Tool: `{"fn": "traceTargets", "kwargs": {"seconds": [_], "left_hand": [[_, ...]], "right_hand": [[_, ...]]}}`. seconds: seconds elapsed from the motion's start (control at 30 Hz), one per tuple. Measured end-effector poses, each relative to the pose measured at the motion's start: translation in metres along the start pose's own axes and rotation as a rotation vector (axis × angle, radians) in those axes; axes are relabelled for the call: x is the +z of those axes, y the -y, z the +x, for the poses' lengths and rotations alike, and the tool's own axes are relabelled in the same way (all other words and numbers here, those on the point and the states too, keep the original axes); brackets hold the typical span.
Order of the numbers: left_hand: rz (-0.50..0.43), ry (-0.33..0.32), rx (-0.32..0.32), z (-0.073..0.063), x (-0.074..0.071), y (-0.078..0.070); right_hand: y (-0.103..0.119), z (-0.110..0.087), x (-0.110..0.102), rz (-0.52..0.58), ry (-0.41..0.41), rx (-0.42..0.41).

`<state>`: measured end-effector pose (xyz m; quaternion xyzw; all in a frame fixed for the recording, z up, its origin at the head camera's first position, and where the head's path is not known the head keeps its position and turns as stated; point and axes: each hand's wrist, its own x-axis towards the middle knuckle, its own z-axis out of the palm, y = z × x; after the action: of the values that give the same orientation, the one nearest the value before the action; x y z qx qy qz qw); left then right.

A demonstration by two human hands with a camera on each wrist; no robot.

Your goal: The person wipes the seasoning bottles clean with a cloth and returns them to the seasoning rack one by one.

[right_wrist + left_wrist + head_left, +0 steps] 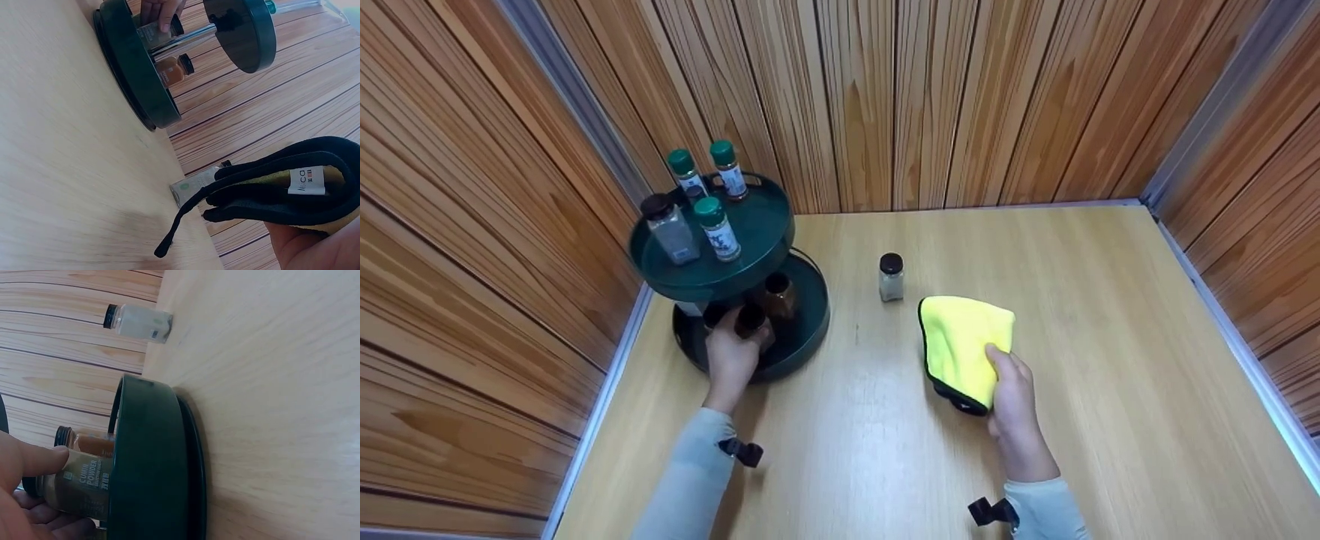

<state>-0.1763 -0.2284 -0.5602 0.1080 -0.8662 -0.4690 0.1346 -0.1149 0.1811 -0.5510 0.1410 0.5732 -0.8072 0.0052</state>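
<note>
My left hand (731,361) reaches into the lower tier (808,341) of a dark green two-tier turntable rack. Its thumb and fingers grip a black-lidded spice jar labelled cumin powder (84,486), whose base is hidden behind the tier's rim in the left wrist view. Beside it, an orange-brown spice jar (170,72) stands in the same tier. My right hand (1014,401) holds a folded yellow cloth (964,341) with black edging, thumb on top. In the right wrist view, a white tag (306,180) shows between the cloth's folds.
On the upper tier (761,225) stand several jars, among them a green-capped bottle (718,231) and a larger dark-capped jar (671,234). A clear jar (891,281) with a black lid stands alone on the wooden table (855,450). Wood-panelled walls (855,105) enclose three sides.
</note>
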Motion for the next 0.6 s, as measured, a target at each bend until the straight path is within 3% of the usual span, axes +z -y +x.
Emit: {"fn": "traceTargets", "kwargs": {"seconds": [0.4,0.6], "left_hand": [[0.029,-0.035,0.034,0.000,-0.005,0.010],[0.043,0.005,0.018,0.001,-0.013,0.009]], "right_hand": [[-0.001,0.000,0.000,0.024,0.026,-0.017],[-0.001,0.001,0.000,0.024,0.024,-0.021]]}}
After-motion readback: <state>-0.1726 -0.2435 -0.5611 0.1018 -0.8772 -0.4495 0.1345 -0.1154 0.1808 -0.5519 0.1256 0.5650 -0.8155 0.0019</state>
